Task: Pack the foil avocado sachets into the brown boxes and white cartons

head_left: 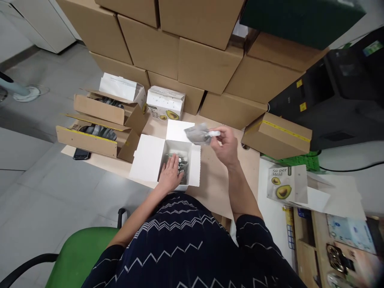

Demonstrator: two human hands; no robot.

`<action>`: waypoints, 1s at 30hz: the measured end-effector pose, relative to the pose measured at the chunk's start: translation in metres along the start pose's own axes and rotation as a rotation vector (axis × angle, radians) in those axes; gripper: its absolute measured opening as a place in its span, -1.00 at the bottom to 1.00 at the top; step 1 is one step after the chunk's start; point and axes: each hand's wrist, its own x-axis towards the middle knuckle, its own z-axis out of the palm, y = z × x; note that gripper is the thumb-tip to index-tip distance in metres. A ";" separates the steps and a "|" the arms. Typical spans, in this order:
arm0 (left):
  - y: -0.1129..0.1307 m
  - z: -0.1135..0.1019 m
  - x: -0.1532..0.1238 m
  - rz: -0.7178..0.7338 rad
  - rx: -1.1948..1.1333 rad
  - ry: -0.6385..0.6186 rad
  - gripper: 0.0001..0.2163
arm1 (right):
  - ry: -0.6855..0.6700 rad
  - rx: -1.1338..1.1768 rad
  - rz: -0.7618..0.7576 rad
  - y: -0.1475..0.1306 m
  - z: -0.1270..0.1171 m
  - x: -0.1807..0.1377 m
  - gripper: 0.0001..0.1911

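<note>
An open white box [150, 158] sits on the wooden table in front of me, with grey pouches packed inside. My left hand [171, 173] rests inside the box, fingers spread flat on the pouches. My right hand [225, 145] is raised just right of the box and pinches a grey pouch with a white cap [200, 134] above the box's far flap.
Two open cardboard cartons [99, 126] of grey pouches stand at the left. White avocado-print boxes [165, 104] sit behind; a flat one [286, 184] lies right. A wall of brown cartons [195, 56] lines the back. A phone [81, 154] lies at the left edge.
</note>
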 end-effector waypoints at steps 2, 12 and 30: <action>0.000 0.000 -0.001 -0.001 -0.001 0.008 -0.30 | -0.191 -0.020 -0.008 -0.005 0.024 0.006 -0.78; 0.003 0.001 0.002 -0.028 -0.016 -0.007 -0.27 | -0.904 -0.348 0.080 0.056 0.127 0.011 -0.75; 0.001 0.005 0.001 -0.039 -0.048 0.009 -0.25 | -0.502 0.004 0.225 0.065 0.101 0.033 -0.81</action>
